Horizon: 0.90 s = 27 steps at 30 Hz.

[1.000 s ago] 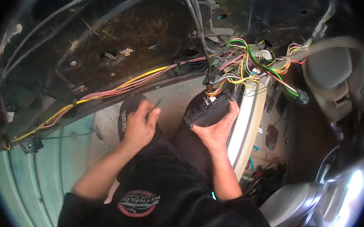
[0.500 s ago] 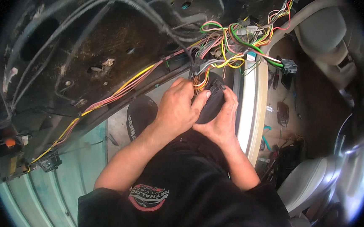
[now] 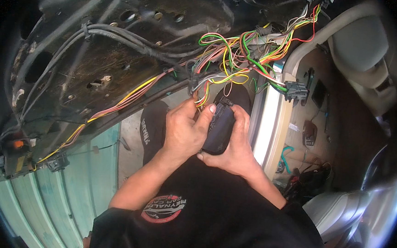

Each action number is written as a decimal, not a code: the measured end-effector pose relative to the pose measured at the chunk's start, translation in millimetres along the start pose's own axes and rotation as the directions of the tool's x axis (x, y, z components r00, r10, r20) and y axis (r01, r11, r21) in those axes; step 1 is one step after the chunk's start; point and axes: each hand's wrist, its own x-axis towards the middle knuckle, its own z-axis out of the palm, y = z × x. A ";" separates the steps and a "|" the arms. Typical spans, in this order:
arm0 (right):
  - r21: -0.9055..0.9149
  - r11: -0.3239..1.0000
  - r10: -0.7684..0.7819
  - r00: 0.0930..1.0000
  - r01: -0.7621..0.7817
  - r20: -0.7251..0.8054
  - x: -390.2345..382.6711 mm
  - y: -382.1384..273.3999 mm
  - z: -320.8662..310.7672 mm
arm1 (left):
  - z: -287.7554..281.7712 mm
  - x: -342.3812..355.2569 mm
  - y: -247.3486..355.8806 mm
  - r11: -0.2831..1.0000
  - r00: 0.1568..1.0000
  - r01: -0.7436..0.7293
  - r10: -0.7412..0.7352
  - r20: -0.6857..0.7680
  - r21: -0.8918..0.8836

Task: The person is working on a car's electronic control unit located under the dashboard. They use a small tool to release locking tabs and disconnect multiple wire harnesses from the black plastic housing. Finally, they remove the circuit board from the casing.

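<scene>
The thumb of the left hand [image 3: 182, 130] presses the connector edge of a black rectangular plastic module [image 3: 222, 132]; its fingers bend close together, but whether they pinch a plug there cannot be told. The right hand [image 3: 236, 147] holds the module, fingers curled along its right side and thumb at its near end. The module sits between both hands, tilted, in front of the person's black cloth shirt [image 3: 229, 209].

Just beyond the module's upper left corner runs a short bundle of red, yellow, orange and white wires [image 3: 204, 93]. Farther beyond the module spreads a loose tangle of thin multicoloured wires [image 3: 252, 47]; to the module's upper right hangs a dark grey blocky connector [image 3: 296, 91]. Right of the module stands a cream and white door sill [image 3: 272, 129], with a turquoise-handled tool [image 3: 287, 160] past it. Left of the module stretches a grimy black panel [image 3: 132, 80].
</scene>
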 end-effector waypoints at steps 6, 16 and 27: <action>0.217 0.916 0.287 0.929 -0.337 0.233 24.4 1.9 -25.1 | 0.1 -5.7 -1.0 0.998 0.998 -0.066 0.066 -0.004 0.010; 0.197 0.911 0.323 0.924 -0.363 0.207 31.6 -14.2 -5.7 | 0.4 -6.9 -2.5 0.961 0.961 -0.266 0.259 -0.095 -0.071; 0.209 0.904 0.363 0.928 -0.373 0.085 24.8 -24.7 10.3 | -1.0 -13.8 -12.2 0.974 0.969 -0.224 0.219 -0.115 -0.037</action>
